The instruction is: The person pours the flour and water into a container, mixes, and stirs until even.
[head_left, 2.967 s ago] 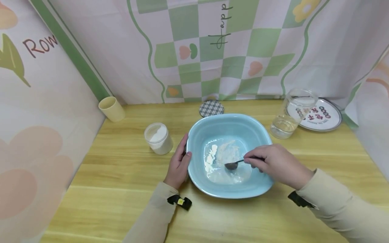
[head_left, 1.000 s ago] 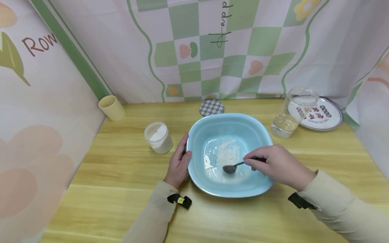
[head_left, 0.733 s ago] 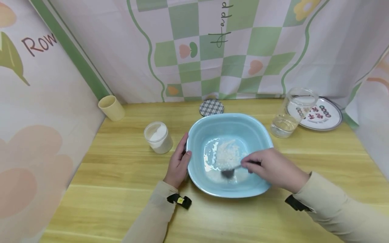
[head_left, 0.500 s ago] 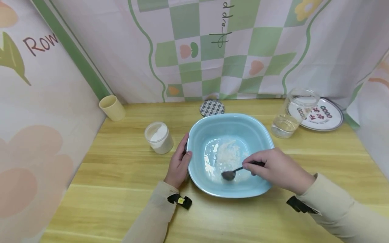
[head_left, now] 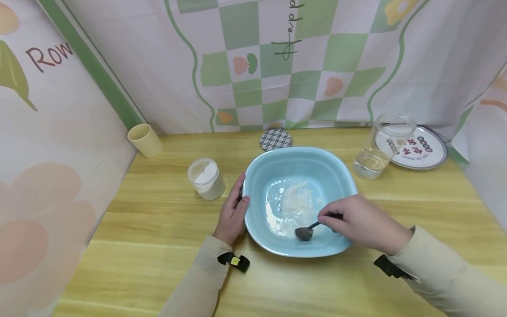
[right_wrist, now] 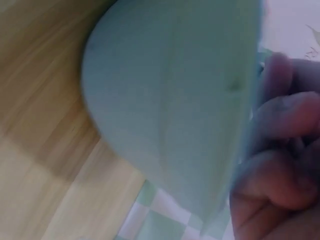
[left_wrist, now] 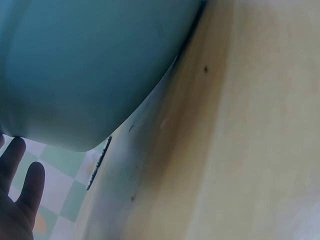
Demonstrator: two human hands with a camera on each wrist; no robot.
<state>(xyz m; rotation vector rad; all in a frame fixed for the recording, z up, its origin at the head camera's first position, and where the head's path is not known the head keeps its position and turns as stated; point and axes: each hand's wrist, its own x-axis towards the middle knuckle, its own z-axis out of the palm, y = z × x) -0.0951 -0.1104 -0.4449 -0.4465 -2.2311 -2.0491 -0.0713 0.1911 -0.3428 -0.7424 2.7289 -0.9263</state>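
A light blue basin stands on the wooden table, with wet white powder and a little liquid in its bottom. At the basin's left rim my left hand holds on, thumb at the edge and fingers along the outer wall. In the left wrist view, fingers show beside the basin's wall. My right hand reaches over the near right rim and pinches the handle of a dark spoon. The spoon's bowl is low in the basin, near the front of the powder. Curled fingers appear past the rim in the right wrist view.
Left of the basin is a clear jar of white powder, and farther back a yellow cup. A checked round coaster lies behind. On the right stand a glass jug with clear liquid and a printed plate.
The spoon has moved about in the basin with my right hand, its bowl now nearer the front edge than before. My left hand stays at the rim.
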